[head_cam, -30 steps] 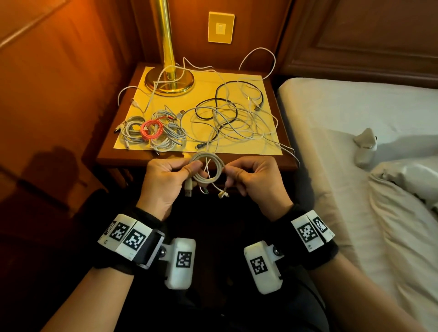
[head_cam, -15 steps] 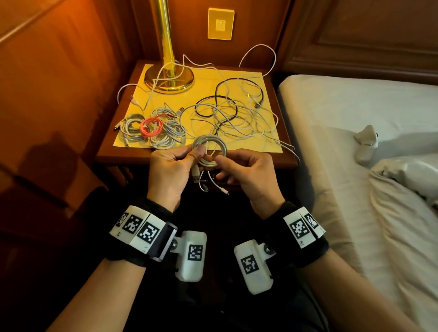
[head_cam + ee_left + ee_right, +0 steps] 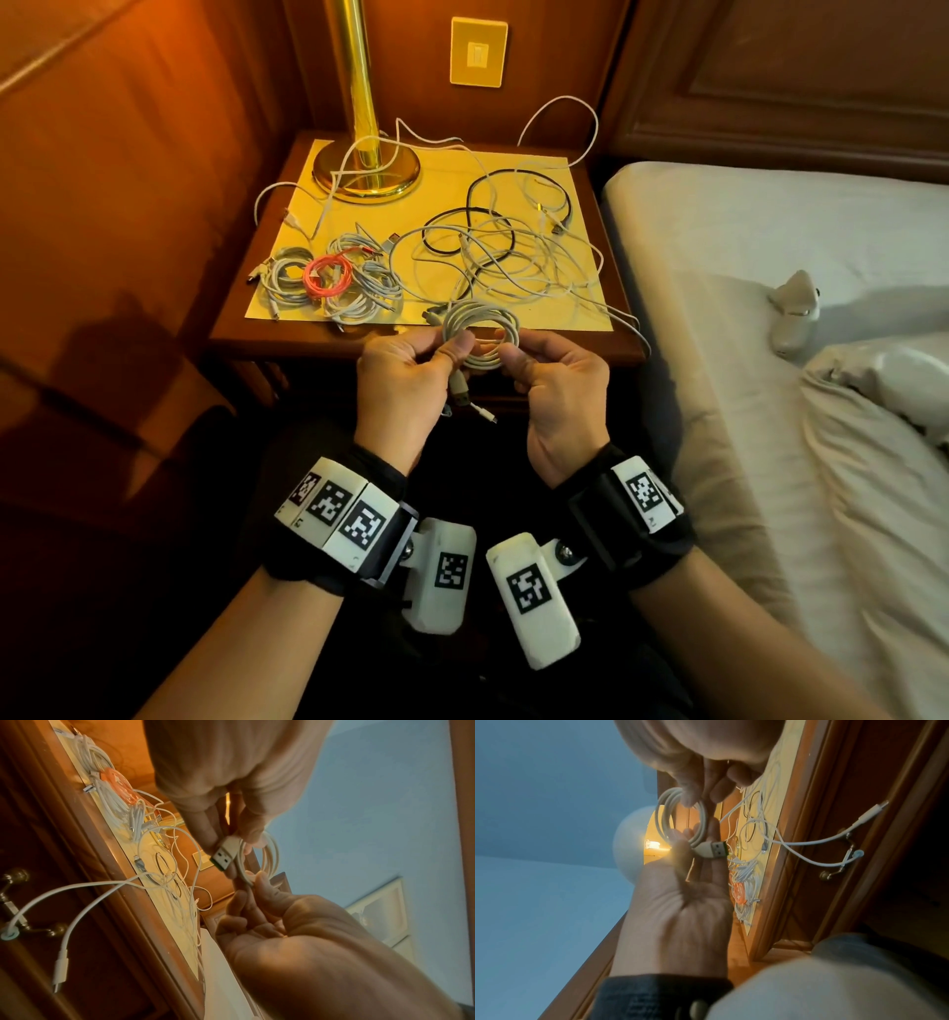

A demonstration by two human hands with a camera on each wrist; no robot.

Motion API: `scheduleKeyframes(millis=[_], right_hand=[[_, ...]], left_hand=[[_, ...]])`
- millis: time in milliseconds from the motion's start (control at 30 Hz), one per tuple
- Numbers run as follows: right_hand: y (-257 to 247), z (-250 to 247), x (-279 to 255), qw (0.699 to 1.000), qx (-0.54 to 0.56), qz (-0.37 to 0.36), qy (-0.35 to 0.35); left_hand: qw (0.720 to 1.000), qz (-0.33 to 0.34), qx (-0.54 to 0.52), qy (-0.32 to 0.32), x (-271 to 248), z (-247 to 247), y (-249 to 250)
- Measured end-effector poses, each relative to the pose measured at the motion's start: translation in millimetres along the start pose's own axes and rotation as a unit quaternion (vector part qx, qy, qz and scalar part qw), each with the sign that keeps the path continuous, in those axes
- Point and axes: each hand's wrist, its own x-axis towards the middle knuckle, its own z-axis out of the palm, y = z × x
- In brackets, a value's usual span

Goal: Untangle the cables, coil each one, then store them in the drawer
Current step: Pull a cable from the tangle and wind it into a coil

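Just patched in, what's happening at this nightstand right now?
A person is holding a coiled white USB cable in front of the wooden nightstand, the left hand pinching one side and the right hand the other. Its USB plug hangs loose below the left fingers. On the yellow mat, coiled cables with one orange-red coil sit at the left; a loose tangle of white and black cables remains at the right.

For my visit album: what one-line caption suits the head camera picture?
Both hands, left hand and right hand, hold a coiled white cable before a nightstand strewn with loose cables.
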Motion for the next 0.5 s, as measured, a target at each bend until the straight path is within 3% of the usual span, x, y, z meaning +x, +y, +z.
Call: scheduleKeyframes(millis=[200, 500], right_hand=[[2, 4, -5, 0.999, 0.028, 0.015, 0.015], [-6, 8, -11, 0.998, 0.013, 0.008, -0.054]], left_hand=[[1.0, -0.021, 0.022, 0.0, -4, 0, -2], [0.999, -0.032, 0.015, -0.022, -2, -2, -6]])
